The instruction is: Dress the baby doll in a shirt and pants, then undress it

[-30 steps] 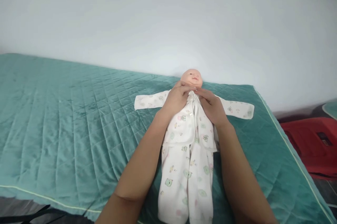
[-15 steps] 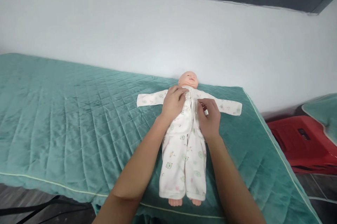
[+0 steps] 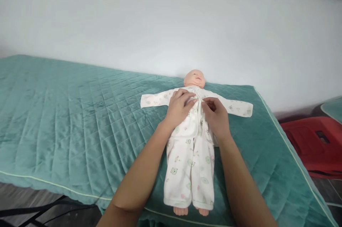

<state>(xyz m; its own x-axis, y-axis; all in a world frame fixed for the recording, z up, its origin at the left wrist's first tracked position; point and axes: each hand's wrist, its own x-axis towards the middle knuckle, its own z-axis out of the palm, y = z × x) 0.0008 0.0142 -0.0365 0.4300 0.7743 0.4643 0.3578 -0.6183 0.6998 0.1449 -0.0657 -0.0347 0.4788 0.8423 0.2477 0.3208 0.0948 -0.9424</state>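
Observation:
A baby doll [image 3: 194,78] lies on its back, its sleeved arms spread wide. It wears a white printed baby shirt [image 3: 187,127], parted down the front, and matching pants [image 3: 177,170]; bare toes show below the cuffs. On the left side of the chest, my left hand [image 3: 180,109] rests with its thumb and fingertips closed at the shirt's front edge. Opposite it, my right hand [image 3: 217,116] pinches the other front edge between thumb and fingers. The fingertips of both hands nearly meet at the chest, and the small fastening there is too small to make out.
A quilted green cover [image 3: 80,123] spreads over the bed under the doll. Behind it stands a white wall [image 3: 160,27]. To the right, past the bed's edge, is a red plastic stool-like object [image 3: 312,145]. Black metal bars [image 3: 40,208] show at lower left.
Both hands have drawn closer together at the chest, bringing the shirt's two front edges nearer each other. The view has shifted slightly, so the doll appears a little further right.

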